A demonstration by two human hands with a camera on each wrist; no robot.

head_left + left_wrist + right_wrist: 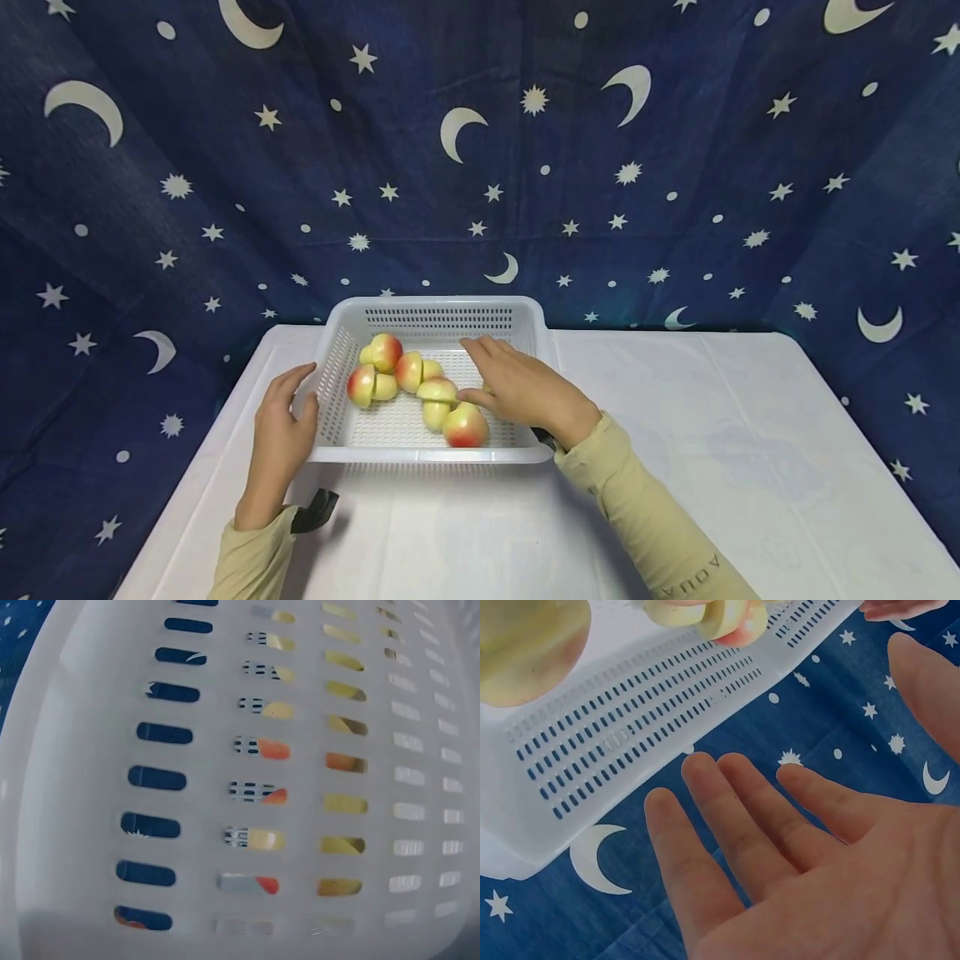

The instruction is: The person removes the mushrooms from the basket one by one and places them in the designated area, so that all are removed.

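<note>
Several yellow and red toy mushrooms (437,390) lie in a white plastic basket (435,456), mostly toward its left and middle. My left hand (281,429) is beside the basket's left rim with fingers loosely bent and nothing in them; whether it touches the rim I cannot tell. Over the right part of the basket reaches my right hand (525,390), fingers extended, partly hiding a yellow piece beneath it. The right wrist view shows that palm (855,870) bare. Through the slots of the basket's side wall (75,795), yellow and red patches show in the left wrist view.
A white cloth covers the table (697,467) under the basket. Behind its back edge hangs a dark blue curtain (480,217) with moons and stars. Black straps (315,511) sit at the wrists.
</note>
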